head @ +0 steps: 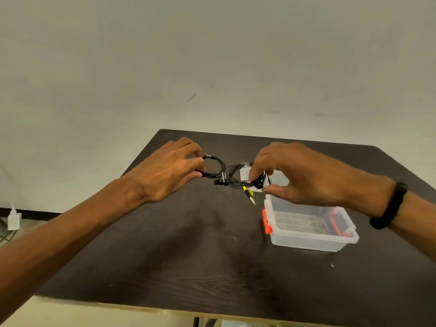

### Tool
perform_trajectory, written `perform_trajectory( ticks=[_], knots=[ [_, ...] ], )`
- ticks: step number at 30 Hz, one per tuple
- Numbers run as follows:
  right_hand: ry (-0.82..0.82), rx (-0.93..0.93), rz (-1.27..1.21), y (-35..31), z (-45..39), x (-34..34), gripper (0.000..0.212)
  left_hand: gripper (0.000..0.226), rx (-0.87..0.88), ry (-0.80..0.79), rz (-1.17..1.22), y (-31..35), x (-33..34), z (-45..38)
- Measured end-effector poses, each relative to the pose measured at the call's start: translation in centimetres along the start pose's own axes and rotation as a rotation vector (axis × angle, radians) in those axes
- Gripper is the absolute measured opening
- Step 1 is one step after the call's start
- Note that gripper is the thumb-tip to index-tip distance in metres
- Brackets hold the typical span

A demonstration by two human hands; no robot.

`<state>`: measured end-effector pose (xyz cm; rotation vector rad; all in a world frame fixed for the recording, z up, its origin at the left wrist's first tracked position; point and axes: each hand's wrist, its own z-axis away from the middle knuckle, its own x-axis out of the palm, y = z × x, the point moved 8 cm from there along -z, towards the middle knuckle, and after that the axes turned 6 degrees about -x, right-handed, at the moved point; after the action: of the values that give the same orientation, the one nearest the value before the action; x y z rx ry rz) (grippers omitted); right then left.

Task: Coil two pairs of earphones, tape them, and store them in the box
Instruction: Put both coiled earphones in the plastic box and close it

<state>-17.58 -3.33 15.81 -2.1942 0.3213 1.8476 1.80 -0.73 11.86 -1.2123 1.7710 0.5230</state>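
While the left hand [174, 169] pinches one coiled earphone [213, 168], the right hand [290, 172] grips a second coil [238, 178] just beyond one clear box [309, 234].

translucent smooth plastic box [306, 234], dark matt wood-grain table [165, 256], glossy black earphone cables [215, 167]

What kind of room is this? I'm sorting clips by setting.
Probably a plain office or workroom: a dark wooden table against a bare pale wall, with a white charger and cables on the floor at left.
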Motion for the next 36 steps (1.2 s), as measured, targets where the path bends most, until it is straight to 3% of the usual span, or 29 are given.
perform_trajectory(
  ticks=[8, 18, 31, 36],
  knots=[
    [0.188, 0.156, -0.05, 2.9, 6.2, -7.3, 0.031, 0.02, 0.099, 0.07, 0.097, 7.2, -3.3, -3.6],
    [0.255, 0.375, -0.167, 6.5, 12.8, -5.5, 0.031, 0.02, 0.136, -0.001, 0.269, 15.6, 0.8, -6.9],
    [0.408, 0.416, -0.224, 7.6, 14.9, -5.7, 0.029, 0.024, -0.063, -0.081, 0.505, 16.1, 3.3, -8.8],
    [0.409, 0.406, -0.291, 7.3, 14.5, -5.1, 0.028, 0.022, -0.067, -0.197, 0.355, 14.5, 4.7, -7.8]
  ],
)
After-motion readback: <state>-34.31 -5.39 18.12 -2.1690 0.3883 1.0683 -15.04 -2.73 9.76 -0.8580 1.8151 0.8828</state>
